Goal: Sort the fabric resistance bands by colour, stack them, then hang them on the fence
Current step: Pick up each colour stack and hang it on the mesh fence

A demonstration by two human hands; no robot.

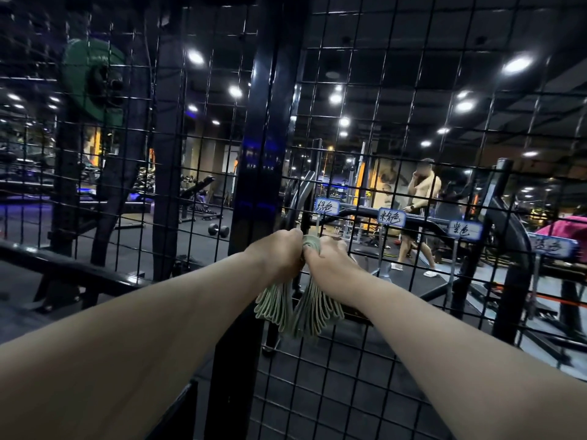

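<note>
A stack of pale green fabric resistance bands (298, 308) hangs folded against the black wire-mesh fence (365, 360). The loops droop in two bundles below my hands. My left hand (279, 252) grips the top of the stack from the left. My right hand (328, 260) grips it from the right. Both hands meet at the fold, just below and left of the first white label tag (326, 206). Whatever the bands hang on is hidden behind my hands.
Three more white label tags (392, 216) (464, 230) (554, 246) run along the fence to the right. A thick black post (263, 138) stands just left of my hands. Behind the mesh a person (419, 214) stands among gym machines. A green weight plate (92, 77) hangs upper left.
</note>
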